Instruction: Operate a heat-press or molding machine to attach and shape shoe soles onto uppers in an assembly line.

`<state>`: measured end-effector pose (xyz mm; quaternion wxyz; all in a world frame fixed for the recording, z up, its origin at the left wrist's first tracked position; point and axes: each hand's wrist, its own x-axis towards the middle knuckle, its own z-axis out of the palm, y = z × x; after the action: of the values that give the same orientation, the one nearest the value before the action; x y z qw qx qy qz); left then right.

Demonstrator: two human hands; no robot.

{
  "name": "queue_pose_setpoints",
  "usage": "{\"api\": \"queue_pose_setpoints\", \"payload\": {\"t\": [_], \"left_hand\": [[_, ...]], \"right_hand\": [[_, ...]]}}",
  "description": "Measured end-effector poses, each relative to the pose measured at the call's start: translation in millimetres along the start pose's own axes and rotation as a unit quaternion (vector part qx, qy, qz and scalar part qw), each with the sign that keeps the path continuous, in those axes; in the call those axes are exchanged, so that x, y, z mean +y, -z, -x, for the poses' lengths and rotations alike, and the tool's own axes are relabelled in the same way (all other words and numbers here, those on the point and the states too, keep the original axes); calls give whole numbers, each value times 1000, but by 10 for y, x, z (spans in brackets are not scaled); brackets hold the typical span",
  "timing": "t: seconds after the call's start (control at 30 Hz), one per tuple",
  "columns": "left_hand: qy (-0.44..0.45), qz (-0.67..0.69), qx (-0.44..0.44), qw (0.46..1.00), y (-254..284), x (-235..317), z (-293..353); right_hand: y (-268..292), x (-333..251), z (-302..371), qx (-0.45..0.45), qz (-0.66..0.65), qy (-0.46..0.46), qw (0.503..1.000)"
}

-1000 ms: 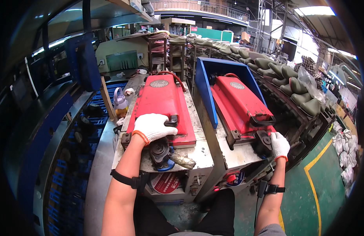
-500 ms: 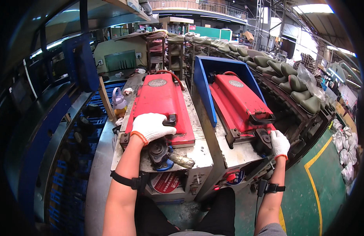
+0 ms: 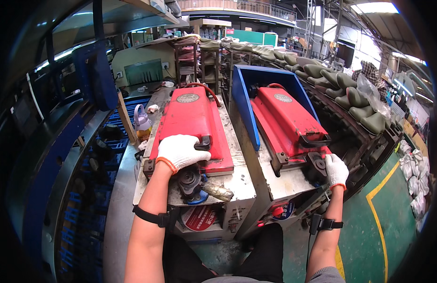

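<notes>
Two machines stand side by side, each with a red cover. On the left red cover, my gloved left hand is closed round the black handle at its near end. Below that hand sits a round black knob, next to a worn, pale-tipped lever. My gloved right hand has curled fingers at the near right corner of the right red cover, beside a black clamp part. What those fingers grip is hidden. The right cover's black handle is untouched. Both covers lie down.
A blue hood surrounds the right cover's far end. Green boots lie along a rack at the right. Near my knees is a red button. A purple-lidded bottle stands left, and white bundles line the green floor.
</notes>
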<state>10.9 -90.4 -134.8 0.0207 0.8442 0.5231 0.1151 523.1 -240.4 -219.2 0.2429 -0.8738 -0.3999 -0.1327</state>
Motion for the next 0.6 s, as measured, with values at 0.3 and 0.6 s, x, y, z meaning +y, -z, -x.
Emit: {"api": "queue_pose_setpoints", "payload": {"t": [0.3,0.6], "left_hand": [[1,-3,-3,1000,-5,5,-2],[3,-7,3,1000,-18,4,-1]], "right_hand": [[-7,20,-7,-4,-9,-7,1000],[0,13,8,1,-4,-1,1000]]}}
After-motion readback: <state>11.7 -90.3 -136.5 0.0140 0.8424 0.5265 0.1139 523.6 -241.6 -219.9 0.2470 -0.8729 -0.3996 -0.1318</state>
